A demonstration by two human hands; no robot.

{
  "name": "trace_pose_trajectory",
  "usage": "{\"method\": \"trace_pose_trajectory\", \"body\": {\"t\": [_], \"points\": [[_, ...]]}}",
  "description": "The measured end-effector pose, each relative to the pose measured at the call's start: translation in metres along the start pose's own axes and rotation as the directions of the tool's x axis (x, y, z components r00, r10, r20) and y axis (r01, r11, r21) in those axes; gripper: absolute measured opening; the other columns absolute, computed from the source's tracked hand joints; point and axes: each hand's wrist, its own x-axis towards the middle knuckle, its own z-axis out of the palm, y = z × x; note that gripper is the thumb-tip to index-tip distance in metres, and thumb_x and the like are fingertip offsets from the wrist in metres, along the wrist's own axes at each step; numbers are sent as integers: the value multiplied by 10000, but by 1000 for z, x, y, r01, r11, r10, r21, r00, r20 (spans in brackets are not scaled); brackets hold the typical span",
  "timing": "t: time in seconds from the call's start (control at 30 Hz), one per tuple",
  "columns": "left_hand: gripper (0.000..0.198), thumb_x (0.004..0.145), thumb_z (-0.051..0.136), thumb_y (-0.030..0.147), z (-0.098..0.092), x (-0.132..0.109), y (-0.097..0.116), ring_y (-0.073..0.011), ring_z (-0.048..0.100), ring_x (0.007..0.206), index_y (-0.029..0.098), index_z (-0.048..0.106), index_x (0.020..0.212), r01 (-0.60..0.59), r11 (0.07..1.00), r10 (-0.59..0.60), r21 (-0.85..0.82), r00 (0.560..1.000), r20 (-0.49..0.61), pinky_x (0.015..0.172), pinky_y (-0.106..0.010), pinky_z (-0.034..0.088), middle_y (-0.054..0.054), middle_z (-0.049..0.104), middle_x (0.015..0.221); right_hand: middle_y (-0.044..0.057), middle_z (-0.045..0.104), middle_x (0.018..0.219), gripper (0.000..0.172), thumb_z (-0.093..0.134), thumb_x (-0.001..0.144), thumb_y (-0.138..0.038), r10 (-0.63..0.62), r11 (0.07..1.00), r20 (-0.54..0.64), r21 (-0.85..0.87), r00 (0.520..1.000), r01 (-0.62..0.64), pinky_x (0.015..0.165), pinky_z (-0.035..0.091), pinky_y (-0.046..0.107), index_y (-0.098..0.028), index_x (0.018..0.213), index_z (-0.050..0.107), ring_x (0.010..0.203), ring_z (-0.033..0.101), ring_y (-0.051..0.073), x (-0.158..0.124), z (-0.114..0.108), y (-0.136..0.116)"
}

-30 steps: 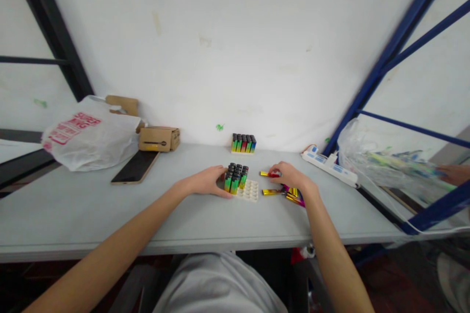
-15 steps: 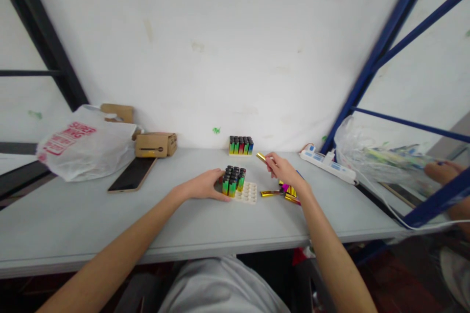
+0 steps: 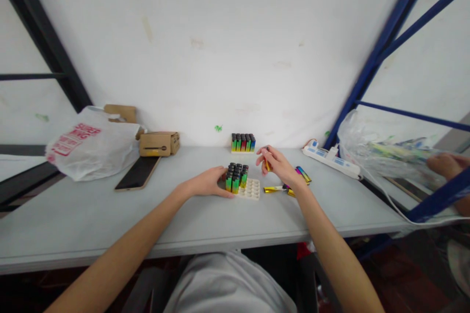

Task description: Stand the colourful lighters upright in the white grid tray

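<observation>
A white tray with rows of round holes lies on the table. Several lighters with black tops and green-to-yellow bodies stand upright in its left part, while holes at its right show bare. My left hand is curved around the tray's left end, thumb along the front and fingers behind. Over the table, right of and behind this tray, my right hand pinches a shiny yellow lighter, partly hidden by the fingers. Loose metallic lighters lie beneath my right wrist, some covered by the arm.
A second tray of upright lighters stands against the wall. At the left are a phone, a cardboard box and a white plastic bag. A power strip and a blue metal frame border the right.
My right hand has turned the lighter from lying nearly flat, pointing left, to a steeper angle, with the fingers now partly over it. My left hand stays at the tray.
</observation>
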Motion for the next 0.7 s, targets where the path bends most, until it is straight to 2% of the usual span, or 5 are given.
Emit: {"method": "trace_pose_trajectory", "body": {"t": [0.1,0.2,0.37,0.5,0.7], "points": [[695,658,824,761,-1,-1,1,-284,649,882,195,656,1025,3,1000,-3,16,1000,1,788,-368,523,-68,694,991,-104,405,604,531,625,882,-753,71,996,6,47,997,-71,430,255,219,-239,995,548,444,294,84,2,8,-1],[706,655,823,770,-1,-1,1,-284,648,879,196,652,1028,7,1000,-7,16,1000,-1,782,-367,522,-69,697,999,-108,243,542,611,479,898,-835,201,977,-50,81,978,-196,427,148,227,-245,743,450,442,171,80,5,17,3],[711,659,824,768,0,0,-1,-286,650,878,191,663,1042,3,1000,-3,23,1000,-2,770,-364,519,-72,703,1003,-69,239,478,570,386,958,-699,232,973,-203,32,951,-230,421,145,261,-273,594,283,423,189,90,5,30,11],[696,664,836,740,-1,0,-2,-283,647,878,195,670,1063,-13,1000,13,12,1000,-1,768,-362,518,-66,706,997,-56,273,459,489,398,954,-564,189,979,-193,-32,963,-199,415,171,264,-273,573,304,409,229,94,3,32,14],[688,673,830,745,-1,-1,-1,-276,642,870,189,654,1039,0,1000,0,16,1000,4,769,-359,513,-65,694,994,-78,258,476,556,415,949,-698,270,963,-153,46,951,-266,420,155,250,-259,613,364,412,202,90,7,29,13]]}}
